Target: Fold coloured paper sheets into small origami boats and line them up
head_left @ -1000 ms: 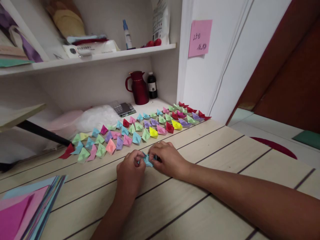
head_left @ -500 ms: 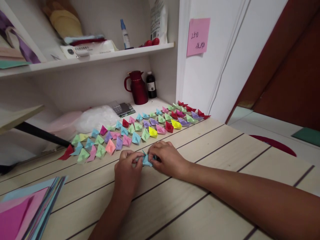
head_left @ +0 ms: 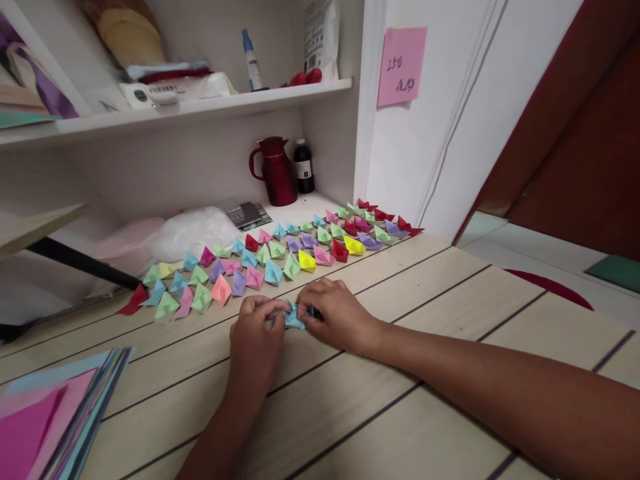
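A small light-blue folded paper boat is pinched between my two hands just above the slatted wooden table. My left hand grips its left end between thumb and forefinger. On the other side, my right hand has its fingers closed on the right end, hiding part of the paper. Behind my hands stand several rows of finished paper boats in many colours, among them a yellow boat, a blue boat and a salmon boat.
A stack of coloured paper lies at the lower left. Behind the boats are a plastic bag, a dark red jug and a dark bottle. A white shelf runs above. A pink note hangs on the wall.
The blue paper's upright point between my fingers now looks lower and more bent over. Both hands keep their hold in nearly the same place; the view has shifted slightly.
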### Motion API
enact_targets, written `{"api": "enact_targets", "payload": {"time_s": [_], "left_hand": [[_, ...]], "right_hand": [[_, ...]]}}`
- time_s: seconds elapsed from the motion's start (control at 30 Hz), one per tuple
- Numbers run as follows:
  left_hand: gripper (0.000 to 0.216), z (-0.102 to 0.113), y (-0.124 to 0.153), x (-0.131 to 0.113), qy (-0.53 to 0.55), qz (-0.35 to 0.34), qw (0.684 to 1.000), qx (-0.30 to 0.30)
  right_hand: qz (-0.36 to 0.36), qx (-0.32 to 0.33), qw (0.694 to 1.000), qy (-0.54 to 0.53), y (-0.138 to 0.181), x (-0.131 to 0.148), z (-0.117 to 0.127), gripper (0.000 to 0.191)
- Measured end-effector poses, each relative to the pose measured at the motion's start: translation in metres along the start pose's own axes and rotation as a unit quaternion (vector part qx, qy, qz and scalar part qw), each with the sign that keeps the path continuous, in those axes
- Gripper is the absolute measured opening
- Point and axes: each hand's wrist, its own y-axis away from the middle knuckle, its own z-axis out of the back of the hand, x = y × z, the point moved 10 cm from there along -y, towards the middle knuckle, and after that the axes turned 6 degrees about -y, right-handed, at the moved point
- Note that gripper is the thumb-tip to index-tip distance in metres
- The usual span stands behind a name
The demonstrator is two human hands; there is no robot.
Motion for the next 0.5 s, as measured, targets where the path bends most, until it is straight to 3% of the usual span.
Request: {"api": "enact_targets", "payload": {"time_s": [0.23, 0.5], "left_hand": [[0.026, 0.002, 0.002, -0.014, -0.147, -0.067, 0.987, 0.004], [0.024, -0.004, 0.002, -0.015, -0.170, -0.090, 0.979, 0.066]], "right_hand": [[-0.004, 0.005, 1.000, 0.004, -0.001, 0.001, 0.000, 0.008], [-0.003, 0.000, 1.000, 0.005, 0.000, 0.000, 0.000, 0.009]]}}
